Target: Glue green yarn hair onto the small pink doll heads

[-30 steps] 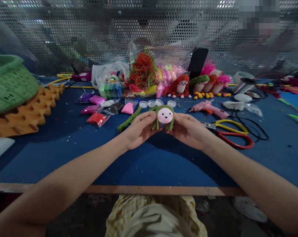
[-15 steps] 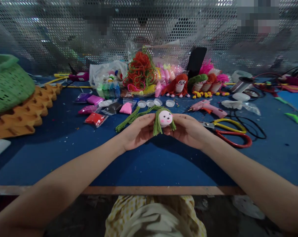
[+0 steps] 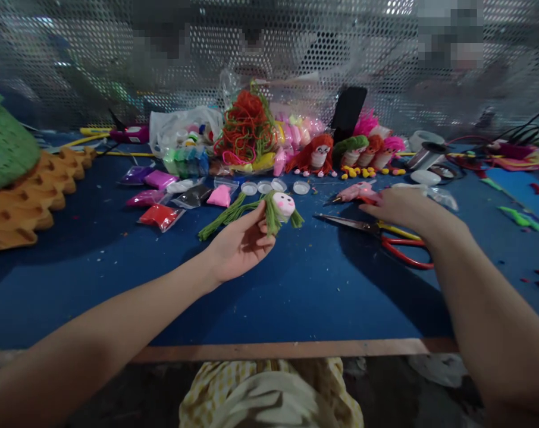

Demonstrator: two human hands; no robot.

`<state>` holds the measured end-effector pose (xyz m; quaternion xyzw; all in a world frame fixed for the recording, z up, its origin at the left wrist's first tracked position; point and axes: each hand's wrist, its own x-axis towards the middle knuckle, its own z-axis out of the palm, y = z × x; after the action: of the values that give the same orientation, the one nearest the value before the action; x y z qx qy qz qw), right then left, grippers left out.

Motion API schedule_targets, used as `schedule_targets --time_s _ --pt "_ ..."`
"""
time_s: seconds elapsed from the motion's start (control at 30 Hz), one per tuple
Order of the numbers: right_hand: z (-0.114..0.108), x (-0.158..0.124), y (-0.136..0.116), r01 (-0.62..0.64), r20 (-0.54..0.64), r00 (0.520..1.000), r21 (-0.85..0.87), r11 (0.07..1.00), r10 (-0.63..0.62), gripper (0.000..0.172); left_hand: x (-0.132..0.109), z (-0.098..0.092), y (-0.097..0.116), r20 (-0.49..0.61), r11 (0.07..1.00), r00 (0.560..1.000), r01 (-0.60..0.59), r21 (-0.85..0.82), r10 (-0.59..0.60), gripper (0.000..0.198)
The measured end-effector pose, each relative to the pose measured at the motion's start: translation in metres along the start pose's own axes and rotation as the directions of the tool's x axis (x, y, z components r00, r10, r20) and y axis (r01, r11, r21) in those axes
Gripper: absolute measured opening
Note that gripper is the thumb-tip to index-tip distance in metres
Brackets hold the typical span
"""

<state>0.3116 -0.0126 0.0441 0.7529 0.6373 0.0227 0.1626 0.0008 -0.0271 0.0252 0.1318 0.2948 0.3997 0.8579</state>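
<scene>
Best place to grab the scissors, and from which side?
I'd take the scissors by the red handle loop, coming from the right: they lie flat, pointed blades aimed left, and the right hand partly hides the yellow handle loop.

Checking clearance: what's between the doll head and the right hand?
In the head view: bare blue tabletop, then the scissors' blades and the pink glue gun's front.

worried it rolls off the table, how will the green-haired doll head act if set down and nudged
The doll head may rock or roll a little, since it looks rounded. Its green yarn hair is likely floppy, hanging in strands, and could slow that. It is probably light, as the left hand holds it by the fingers alone.
</scene>
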Motion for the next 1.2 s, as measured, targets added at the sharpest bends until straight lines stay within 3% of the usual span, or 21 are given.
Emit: schedule_targets --time_s 0.13,0.27,0.37,0.5,0.63,0.73,0.83,0.87,0.93,1.07,1.2 --pt "0.012 0.004 0.004 0.037 -0.087 0.996 0.1 0.994 -0.028 0.041 0.0 0.0 0.0 -0.009 1.0 1.0 -0.009 -0.016 0.009 0.028" --pt "0.006 -0.006 -0.002 -0.074 -0.204 0.972 0.19 0.979 0.113 0.042 -0.002 0.0 -0.001 -0.026 1.0 1.0 -0.008 -0.01 0.007 0.027" --pt "0.001 -0.013 -0.008 -0.144 -0.352 0.918 0.14 0.98 0.185 0.045 -0.002 -0.001 -0.003 -0.003 1.0 1.0 0.013 -0.021 -0.013 0.027" --pt "-0.002 -0.012 -0.012 -0.174 -0.582 0.793 0.066 0.982 0.18 0.046 -0.002 -0.003 -0.004 0.041 0.999 0.999 0.022 -0.036 -0.021 0.024" --pt "0.002 -0.01 -0.021 -0.109 -0.661 0.689 0.311 0.944 0.298 0.058 -0.004 -0.003 -0.005 0.084 0.999 0.996 0.019 -0.037 -0.016 0.025" --pt "0.011 -0.017 -0.034 0.054 -0.781 0.537 0.41 0.911 0.32 0.072 -0.006 -0.002 -0.008 0.112 0.999 0.994 -0.003 -0.041 0.007 0.026" --pt "0.02 -0.029 -0.048 0.192 -0.886 0.38 0.356 0.915 0.265 0.075 -0.006 -0.001 -0.01 0.12 0.999 0.993 -0.014 -0.034 0.018 0.023" --pt "0.022 -0.033 -0.052 0.214 -0.901 0.348 0.344 0.914 0.258 0.073 -0.006 -0.001 -0.011 0.128 1.0 0.992 -0.014 -0.028 0.017 0.023" --pt "0.024 -0.04 -0.058 0.25 -0.921 0.308 0.319 0.914 0.238 0.068 -0.005 -0.001 -0.012 0.145 1.0 0.989 -0.017 -0.024 0.021 0.021" --pt "0.023 -0.048 -0.065 0.319 -0.95 0.272 0.24 0.917 0.154 0.057 -0.005 -0.002 -0.014 0.166 0.998 0.985 -0.037 -0.041 0.043 0.017" --pt "0.018 -0.047 -0.068 0.422 -0.994 0.103 0.068 0.904 0.027 0.046 -0.006 -0.003 -0.016 0.196 0.998 0.979 -0.059 -0.029 0.063 0.017"
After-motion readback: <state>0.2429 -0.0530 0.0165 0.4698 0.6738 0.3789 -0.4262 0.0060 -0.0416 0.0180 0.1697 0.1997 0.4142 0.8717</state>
